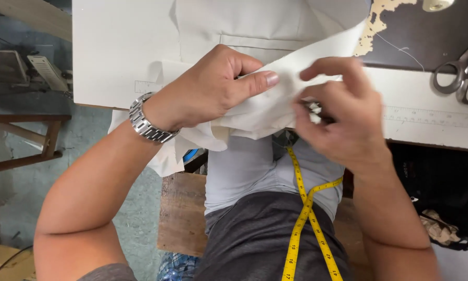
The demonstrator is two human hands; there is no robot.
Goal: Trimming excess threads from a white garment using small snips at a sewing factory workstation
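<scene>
My left hand, with a metal wristwatch on its wrist, grips a bunched fold of cream-white cloth at the near edge of the white work table. My right hand, blurred, pinches the same cloth just to the right; something small and dark shows between its fingers, too blurred to name. The rest of the cream garment piece, with a stitched pocket line, lies flat on the table beyond the hands. A yellow tape measure hangs down over my grey shirt and dark trousers.
Metal scissors lie on the table's far right, beside a dark worn surface. A white ruler runs along the table's right edge. A wooden bench is under me. Wooden furniture stands on the concrete floor at left.
</scene>
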